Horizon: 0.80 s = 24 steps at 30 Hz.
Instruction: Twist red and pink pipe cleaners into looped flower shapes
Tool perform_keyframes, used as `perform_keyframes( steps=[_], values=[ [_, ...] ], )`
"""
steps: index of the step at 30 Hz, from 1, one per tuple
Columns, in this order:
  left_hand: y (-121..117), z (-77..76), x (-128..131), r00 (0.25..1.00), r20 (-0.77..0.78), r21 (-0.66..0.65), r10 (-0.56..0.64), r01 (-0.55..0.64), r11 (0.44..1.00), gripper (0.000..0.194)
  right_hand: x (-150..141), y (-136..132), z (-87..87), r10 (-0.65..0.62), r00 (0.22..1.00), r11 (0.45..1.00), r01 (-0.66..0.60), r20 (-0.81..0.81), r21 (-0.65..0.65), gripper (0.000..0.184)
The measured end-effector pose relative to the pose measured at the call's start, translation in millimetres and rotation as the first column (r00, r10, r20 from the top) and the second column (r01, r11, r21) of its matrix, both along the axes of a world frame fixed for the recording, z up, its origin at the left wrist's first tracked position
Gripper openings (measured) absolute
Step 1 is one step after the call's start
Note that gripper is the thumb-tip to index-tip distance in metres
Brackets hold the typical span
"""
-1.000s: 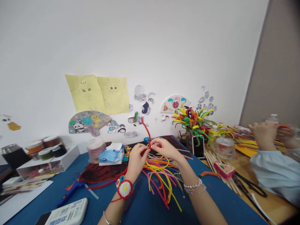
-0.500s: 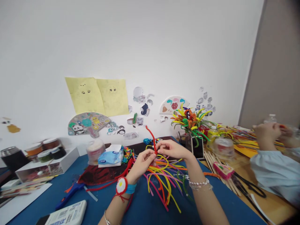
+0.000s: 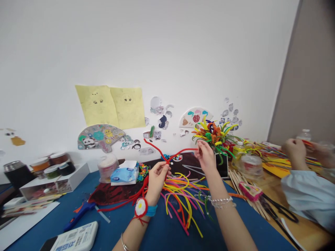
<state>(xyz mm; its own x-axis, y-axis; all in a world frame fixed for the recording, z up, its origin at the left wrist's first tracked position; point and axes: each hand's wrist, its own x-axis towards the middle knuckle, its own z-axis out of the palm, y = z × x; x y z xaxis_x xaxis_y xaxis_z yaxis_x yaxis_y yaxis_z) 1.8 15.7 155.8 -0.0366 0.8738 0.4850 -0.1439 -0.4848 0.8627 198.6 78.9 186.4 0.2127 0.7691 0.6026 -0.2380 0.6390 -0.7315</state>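
My left hand (image 3: 157, 177) pinches the crossing of red pipe cleaners (image 3: 167, 158) above the blue table. One free red end (image 3: 153, 146) sticks up and to the left. My right hand (image 3: 206, 157) pinches the tip of the other red end, stretched out to the right at about chest height. Below both hands lies a loose pile of yellow, orange and pink pipe cleaners (image 3: 183, 198). A red and white woven bracelet (image 3: 141, 208) sits on my left wrist, a bead bracelet (image 3: 221, 202) on my right.
A pipe-cleaner bouquet (image 3: 214, 134) and a phone (image 3: 222, 165) stand behind my right hand. Tissue pack (image 3: 123, 174), cup (image 3: 106, 166), glue gun (image 3: 78, 214) and jars (image 3: 52, 167) lie left. Wooden sticks (image 3: 243, 188) and scissors (image 3: 281, 209) lie right, where another person's hands (image 3: 298, 151) work.
My right hand has moved right and up, pulling one red end out sideways. The other red end has tipped from upright to leaning left. My left hand keeps its pinch.
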Motion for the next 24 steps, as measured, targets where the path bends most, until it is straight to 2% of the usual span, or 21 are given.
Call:
perform_keyframes(
  steps=[2,3,6,8,10,12,16,21,24],
  values=[
    [2,-0.4,-1,0.997,0.064,-0.011,0.039,-0.039,0.999,0.024,-18,1,-4.3,0.084,0.991,0.996,-0.084,-0.105,0.001,0.026],
    [2,-0.7,-2,0.994,0.093,-0.017,0.051,-0.05,0.999,0.025,-29,0,-6.7,0.161,0.983,0.987,-0.163,-0.083,-0.011,0.026],
    [4,-1.5,-4,0.989,0.143,-0.028,0.046,-0.042,0.999,0.027,-63,-7,-12.8,0.381,0.916,0.923,-0.371,0.122,-0.098,0.028],
    [5,-1.6,-4,0.989,0.143,-0.013,0.022,-0.021,1.0,0.029,-80,-12,-15.1,0.448,0.859,0.894,-0.428,0.248,-0.134,0.027],
    [5,-0.8,-5,0.992,0.129,0.006,-0.001,0.0,1.0,0.028,-87,-15,-15.6,0.465,0.829,0.885,-0.439,0.311,-0.153,0.025],
    [5,0.6,-5,0.994,0.103,0.003,-0.026,0.025,1.0,0.027,-85,-17,-14.6,0.433,0.838,0.901,-0.407,0.332,-0.15,0.023],
    [3,3.3,-8,0.994,0.039,-0.087,-0.1,0.103,0.991,0.027,-71,-23,-9.4,0.382,0.853,0.924,-0.353,0.355,-0.147,0.022],
    [0,7.1,-14,0.958,-0.043,-0.212,-0.283,0.268,0.94,0.036,-63,-26,-5.6,0.482,0.819,0.873,-0.421,0.311,-0.246,0.023],
    [0,11.6,-20,0.952,-0.169,-0.182,-0.253,0.223,0.958,0.036,-62,-26,-5.3,0.521,0.805,0.847,-0.448,0.283,-0.286,0.025]
  ],
)
